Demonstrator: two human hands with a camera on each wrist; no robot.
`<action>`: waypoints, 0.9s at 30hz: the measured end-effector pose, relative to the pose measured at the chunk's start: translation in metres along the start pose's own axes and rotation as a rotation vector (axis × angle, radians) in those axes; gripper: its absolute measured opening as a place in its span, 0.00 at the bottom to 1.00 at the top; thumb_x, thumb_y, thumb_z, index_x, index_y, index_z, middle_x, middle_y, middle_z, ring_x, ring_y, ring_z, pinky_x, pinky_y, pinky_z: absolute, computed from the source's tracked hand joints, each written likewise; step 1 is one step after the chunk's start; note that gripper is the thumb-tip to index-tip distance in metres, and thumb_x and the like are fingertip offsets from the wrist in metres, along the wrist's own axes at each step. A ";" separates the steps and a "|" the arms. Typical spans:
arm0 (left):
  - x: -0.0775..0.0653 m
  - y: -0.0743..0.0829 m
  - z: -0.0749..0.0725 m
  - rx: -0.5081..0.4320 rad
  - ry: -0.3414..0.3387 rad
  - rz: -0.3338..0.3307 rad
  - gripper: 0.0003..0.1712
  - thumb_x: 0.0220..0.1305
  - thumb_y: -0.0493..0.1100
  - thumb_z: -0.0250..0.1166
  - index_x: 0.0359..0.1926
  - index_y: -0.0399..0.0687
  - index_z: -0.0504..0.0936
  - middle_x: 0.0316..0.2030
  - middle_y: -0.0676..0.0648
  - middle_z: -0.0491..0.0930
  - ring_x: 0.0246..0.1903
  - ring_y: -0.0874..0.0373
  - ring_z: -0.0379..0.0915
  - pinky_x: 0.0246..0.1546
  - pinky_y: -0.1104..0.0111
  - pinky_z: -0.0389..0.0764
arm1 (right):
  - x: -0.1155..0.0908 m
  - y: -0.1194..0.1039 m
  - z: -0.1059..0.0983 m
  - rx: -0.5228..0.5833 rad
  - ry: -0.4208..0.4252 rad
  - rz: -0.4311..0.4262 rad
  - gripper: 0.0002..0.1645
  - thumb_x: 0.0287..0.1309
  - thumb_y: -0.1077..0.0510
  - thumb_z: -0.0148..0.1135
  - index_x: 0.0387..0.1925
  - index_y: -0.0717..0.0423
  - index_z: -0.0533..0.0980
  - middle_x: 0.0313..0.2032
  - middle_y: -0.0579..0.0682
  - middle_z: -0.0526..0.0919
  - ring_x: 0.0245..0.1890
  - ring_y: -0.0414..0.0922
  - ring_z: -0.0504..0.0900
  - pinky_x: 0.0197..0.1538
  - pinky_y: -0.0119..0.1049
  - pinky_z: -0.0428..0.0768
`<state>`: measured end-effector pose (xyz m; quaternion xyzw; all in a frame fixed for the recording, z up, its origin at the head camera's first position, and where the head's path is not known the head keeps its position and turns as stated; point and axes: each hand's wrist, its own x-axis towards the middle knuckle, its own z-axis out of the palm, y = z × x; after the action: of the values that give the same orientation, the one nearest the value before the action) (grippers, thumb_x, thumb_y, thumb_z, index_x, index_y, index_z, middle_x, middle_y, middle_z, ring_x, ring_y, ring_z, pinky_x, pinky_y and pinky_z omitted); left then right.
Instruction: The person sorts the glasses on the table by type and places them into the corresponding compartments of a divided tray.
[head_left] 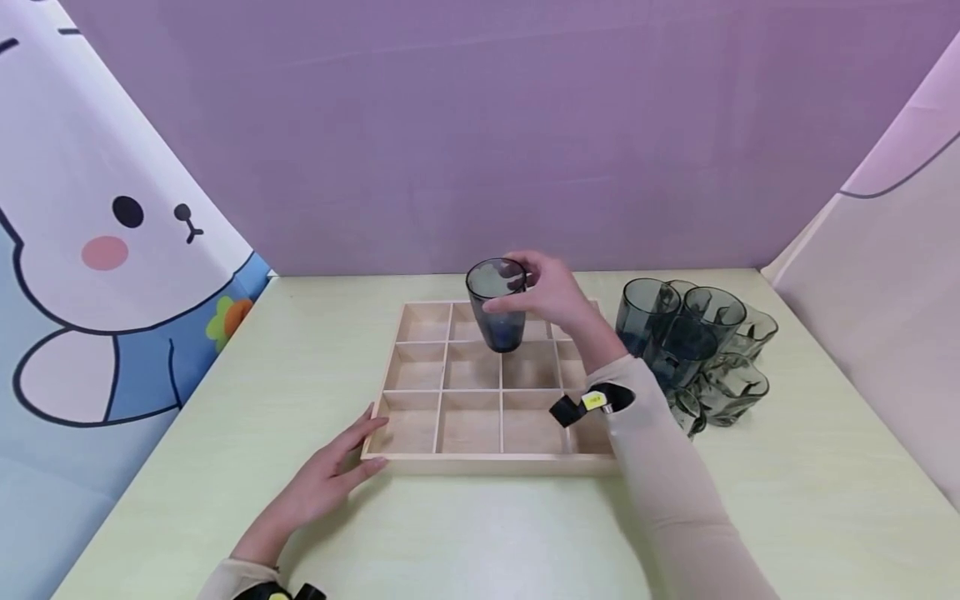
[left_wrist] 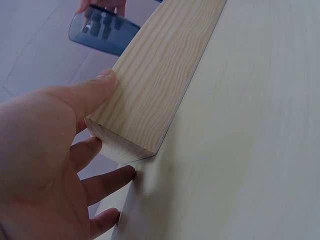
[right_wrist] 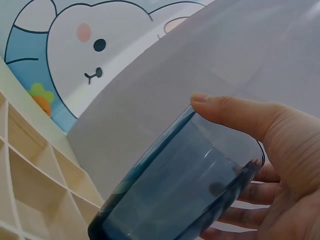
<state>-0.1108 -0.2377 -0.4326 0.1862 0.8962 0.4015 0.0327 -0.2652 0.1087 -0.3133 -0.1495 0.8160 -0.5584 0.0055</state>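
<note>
My right hand (head_left: 551,292) holds a blue-grey tinted glass tumbler (head_left: 498,312) near its rim, thumb on one side and fingers on the other. The tumbler is upright, over the middle of a divided wooden tray (head_left: 495,465). In the right wrist view, the thumb lies across the rim of the tumbler (right_wrist: 170,180). My left hand (head_left: 330,475) grips the near left corner of the tray. Its thumb presses the front wall of the tray (left_wrist: 150,80), and the other fingers lie round the side, as the left wrist view shows.
Several tinted tumblers (head_left: 648,312) and clear wavy-edged glasses (head_left: 731,387) are clustered right of the tray, close to my right forearm. A purple cloth backdrop (head_left: 480,142) borders the table (head_left: 480,542) at the back; a printed cartoon cloth (head_left: 120,250) hangs at the left.
</note>
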 end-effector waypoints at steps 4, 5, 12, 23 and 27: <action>0.000 -0.001 0.001 0.007 0.002 0.011 0.33 0.70 0.49 0.63 0.72 0.47 0.67 0.74 0.36 0.53 0.69 0.35 0.56 0.63 0.35 0.58 | 0.007 -0.001 0.015 0.020 -0.013 0.017 0.49 0.39 0.53 0.84 0.65 0.53 0.72 0.54 0.50 0.80 0.51 0.49 0.78 0.50 0.46 0.80; 0.000 -0.001 0.001 0.009 0.003 0.013 0.33 0.70 0.48 0.64 0.72 0.47 0.67 0.74 0.36 0.53 0.69 0.35 0.57 0.63 0.35 0.58 | 0.009 -0.002 0.019 0.022 -0.016 0.014 0.49 0.39 0.53 0.84 0.65 0.53 0.72 0.54 0.50 0.80 0.51 0.49 0.78 0.50 0.46 0.80; 0.001 -0.003 0.001 0.012 0.010 0.014 0.32 0.70 0.48 0.64 0.72 0.47 0.67 0.74 0.35 0.54 0.69 0.35 0.56 0.63 0.36 0.59 | 0.023 -0.010 0.044 -0.013 -0.018 -0.026 0.49 0.38 0.50 0.85 0.64 0.52 0.73 0.53 0.49 0.79 0.50 0.48 0.77 0.48 0.44 0.80; 0.001 -0.002 0.001 0.012 0.005 0.001 0.32 0.70 0.49 0.63 0.72 0.47 0.67 0.74 0.36 0.54 0.70 0.34 0.54 0.63 0.35 0.59 | 0.035 -0.018 0.080 0.007 0.028 -0.044 0.49 0.38 0.49 0.85 0.64 0.52 0.73 0.55 0.50 0.78 0.52 0.48 0.76 0.48 0.42 0.80; 0.001 -0.002 0.001 0.013 0.005 0.010 0.32 0.70 0.48 0.63 0.72 0.48 0.67 0.74 0.35 0.54 0.69 0.34 0.55 0.63 0.34 0.59 | 0.039 -0.016 0.089 0.023 0.083 -0.052 0.50 0.37 0.49 0.86 0.64 0.53 0.73 0.54 0.49 0.79 0.51 0.47 0.76 0.47 0.40 0.80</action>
<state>-0.1122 -0.2377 -0.4344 0.1896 0.8979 0.3963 0.0272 -0.2826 0.0123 -0.3261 -0.1474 0.8048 -0.5735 -0.0412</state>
